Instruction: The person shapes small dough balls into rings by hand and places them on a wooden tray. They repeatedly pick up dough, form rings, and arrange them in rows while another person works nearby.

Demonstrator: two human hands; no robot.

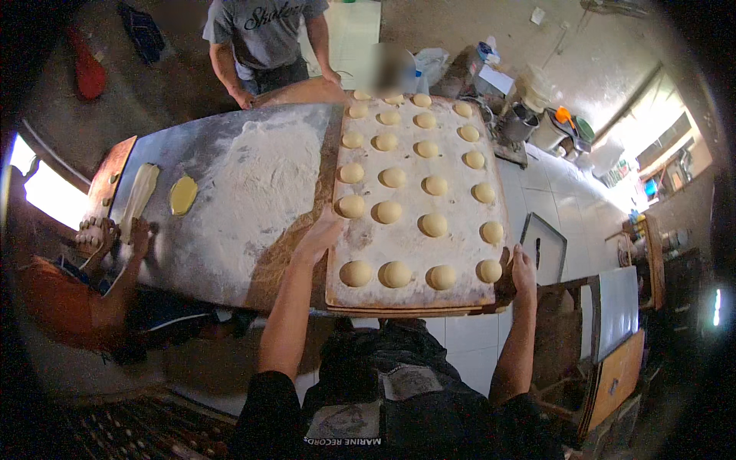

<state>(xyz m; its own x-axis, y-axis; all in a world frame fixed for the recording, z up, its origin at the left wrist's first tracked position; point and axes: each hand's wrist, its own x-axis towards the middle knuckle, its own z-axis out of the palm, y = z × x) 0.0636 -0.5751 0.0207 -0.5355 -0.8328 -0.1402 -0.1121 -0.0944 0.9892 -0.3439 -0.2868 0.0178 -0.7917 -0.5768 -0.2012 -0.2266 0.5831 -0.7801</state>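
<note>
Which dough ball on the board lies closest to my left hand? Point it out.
The dough ball at the board's left edge, just above the left hand; the other balls lie farther right or farther up the board.

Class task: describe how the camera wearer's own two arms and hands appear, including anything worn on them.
Both forearms are bare from the elbow down. The left hand and right hand wear no gloves, and no rings or watch are visible. Dark, black-looking short sleeves cover the upper arms.

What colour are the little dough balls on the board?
Pale golden-tan dough balls, dusted with white flour, seen best in the head view.
</note>
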